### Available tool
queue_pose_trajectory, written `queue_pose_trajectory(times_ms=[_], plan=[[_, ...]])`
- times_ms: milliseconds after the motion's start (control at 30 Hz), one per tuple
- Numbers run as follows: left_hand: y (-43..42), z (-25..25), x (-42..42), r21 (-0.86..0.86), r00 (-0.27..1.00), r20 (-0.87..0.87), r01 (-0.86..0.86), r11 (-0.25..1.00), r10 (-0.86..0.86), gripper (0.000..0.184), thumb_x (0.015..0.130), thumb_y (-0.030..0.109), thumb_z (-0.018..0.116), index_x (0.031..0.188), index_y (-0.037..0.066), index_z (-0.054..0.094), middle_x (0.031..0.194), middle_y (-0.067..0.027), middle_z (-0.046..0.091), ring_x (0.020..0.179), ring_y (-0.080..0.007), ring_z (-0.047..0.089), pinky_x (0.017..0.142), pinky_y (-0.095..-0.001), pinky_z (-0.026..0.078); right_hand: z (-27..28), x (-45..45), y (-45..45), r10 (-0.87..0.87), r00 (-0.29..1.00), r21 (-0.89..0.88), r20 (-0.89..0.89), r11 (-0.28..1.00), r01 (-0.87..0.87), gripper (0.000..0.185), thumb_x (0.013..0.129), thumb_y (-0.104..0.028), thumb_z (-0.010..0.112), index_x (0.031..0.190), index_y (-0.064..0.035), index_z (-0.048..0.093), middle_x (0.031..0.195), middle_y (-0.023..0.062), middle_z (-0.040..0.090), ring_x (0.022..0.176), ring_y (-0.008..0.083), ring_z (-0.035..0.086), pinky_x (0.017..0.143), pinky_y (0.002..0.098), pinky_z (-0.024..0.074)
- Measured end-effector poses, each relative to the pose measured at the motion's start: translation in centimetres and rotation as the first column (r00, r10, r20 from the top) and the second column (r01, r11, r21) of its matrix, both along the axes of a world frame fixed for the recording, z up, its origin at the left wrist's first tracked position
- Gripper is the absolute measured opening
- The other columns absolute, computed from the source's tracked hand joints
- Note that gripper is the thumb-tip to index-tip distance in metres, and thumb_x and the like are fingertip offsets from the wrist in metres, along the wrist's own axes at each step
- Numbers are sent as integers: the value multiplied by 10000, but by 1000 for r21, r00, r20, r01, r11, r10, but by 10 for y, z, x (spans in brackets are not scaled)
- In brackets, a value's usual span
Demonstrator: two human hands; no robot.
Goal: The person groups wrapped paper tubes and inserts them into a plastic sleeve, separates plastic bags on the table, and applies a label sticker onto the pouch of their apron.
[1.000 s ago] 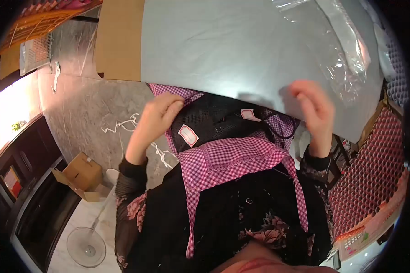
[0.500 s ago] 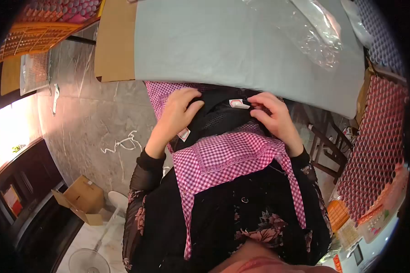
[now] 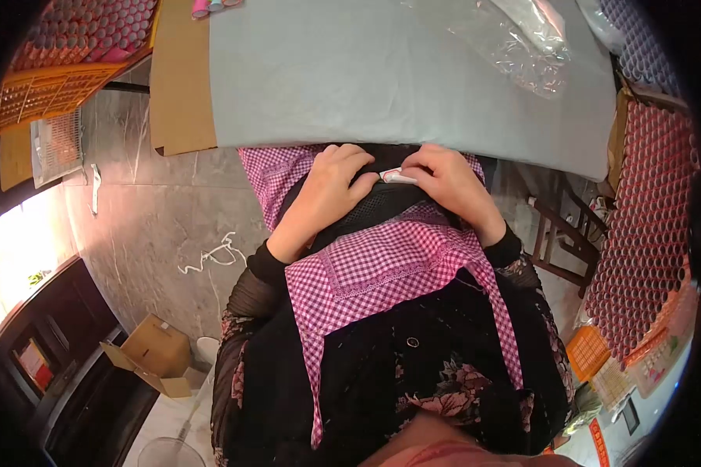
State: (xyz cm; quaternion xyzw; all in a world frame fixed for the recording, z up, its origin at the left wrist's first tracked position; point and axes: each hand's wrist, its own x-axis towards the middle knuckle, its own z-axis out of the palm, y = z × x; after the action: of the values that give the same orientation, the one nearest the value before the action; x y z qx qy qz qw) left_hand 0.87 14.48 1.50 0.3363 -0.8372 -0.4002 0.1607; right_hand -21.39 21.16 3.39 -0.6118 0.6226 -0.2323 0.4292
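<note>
A piece of black cloth [image 3: 366, 210], partly mesh, lies across my lap; its full shape is hidden by my hands and the table. My left hand [image 3: 331, 187] is curled on it, thumb and fingers bent around a fold. A small white label [image 3: 397, 177] with red print shows on the cloth between my hands. My right hand [image 3: 448, 179] has its thumb and forefinger closed on the right end of this label. Under the cloth is a pink checked apron [image 3: 382, 261], whose upper part folds down toward me.
The grey-covered table [image 3: 327, 78] stands just beyond my hands, with clear plastic bags [image 3: 522, 47] on it. A rack of red tubes [image 3: 639, 233] is at right. An orange crate [image 3: 47, 86], an open cardboard box [image 3: 156, 350] and white string [image 3: 214, 253] are at left.
My hands have drawn closer together over the black cloth. My right hand has reached the label. A second label near my left wrist is now hidden.
</note>
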Motion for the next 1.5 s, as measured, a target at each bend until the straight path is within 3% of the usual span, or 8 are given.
queue_pose_trajectory(times_ms=[233, 300, 433, 500, 733, 1000, 1200, 1500], plan=[[3, 1, 1, -25, 999, -22, -32, 999, 31, 292, 791, 126, 687, 1043, -14, 642, 1060, -142, 637, 968, -325, 569, 864, -406, 449, -6, -2, -1, 9, 1000, -11, -4, 1000, -9, 192, 858, -147, 639, 963, 10, 671, 843, 131, 626, 791, 251, 611, 713, 325, 467], [2, 0, 0, -13, 999, -25, -31, 999, 31, 296, 789, 124, 689, 1047, -15, 640, 1059, -142, 637, 972, -324, 569, 868, -406, 449, -6, -3, -5, 15, 997, 111, 70, 994, -22, 171, 858, -125, 637, 957, 12, 663, 849, 112, 624, 788, 214, 604, 706, 309, 460], [2, 5, 1, -13, 999, -21, -38, 999, 38, 285, 781, 114, 688, 1035, -11, 651, 1058, -140, 637, 969, -319, 574, 871, -398, 452, -10, 0, -5, -45, 980, 180, 194, 984, 9, 130, 855, -96, 634, 923, 13, 654, 841, 87, 615, 780, 174, 588, 695, 293, 451], [2, 5, 1, -5, 999, -10, -35, 999, 35, 273, 779, 109, 687, 1024, -9, 659, 1056, -140, 638, 965, -319, 576, 869, -396, 454, -12, 2, -2, -65, 969, 64, 237, 997, 51, 84, 849, -65, 629, 886, 9, 644, 814, 66, 599, 760, 148, 567, 681, 281, 444], [3, 4, 1, -35, 999, -47, 6, 999, -7, 174, 770, 97, 685, 918, 5, 697, 999, -111, 645, 900, -290, 581, 805, -387, 458, -16, 5, 2, -82, 956, -62, 281, 993, 103, 44, 848, -31, 617, 866, 6, 633, 802, 48, 577, 747, 126, 546, 666, 260, 432], [13, 15, 4, -100, 998, -46, 25, 995, -30, 156, 751, 95, 704, 889, 22, 698, 968, -87, 641, 850, -272, 579, 758, -371, 444, -20, 13, 4, -258, 901, 109, 350, 966, 234, 68, 844, -63, 638, 858, 4, 639, 806, 6, 583, 741, 76, 526, 651, 230, 416], [17, 15, 2, -148, 995, -100, -7, 989, -8, 143, 722, 100, 728, 847, 48, 682, 881, -39, 612, 786, -223, 535, 720, -340, 407, -18, 14, 4, -272, 910, 234, 313, 951, 203, 95, 824, -99, 651, 849, -8, 642, 730, -31, 565, 684, 45, 489, 597, 220, 395], [20, 19, 1, -118, 995, -94, -43, 992, 32, 266, 709, 85, 721, 967, 64, 657, 836, -40, 584, 768, -222, 530, 710, -346, 406, -13, 15, 4, -248, 910, 336, 333, 933, 132, 128, 827, -127, 656, 833, -7, 612, 712, -44, 532, 670, 43, 463, 580, 222, 381]])
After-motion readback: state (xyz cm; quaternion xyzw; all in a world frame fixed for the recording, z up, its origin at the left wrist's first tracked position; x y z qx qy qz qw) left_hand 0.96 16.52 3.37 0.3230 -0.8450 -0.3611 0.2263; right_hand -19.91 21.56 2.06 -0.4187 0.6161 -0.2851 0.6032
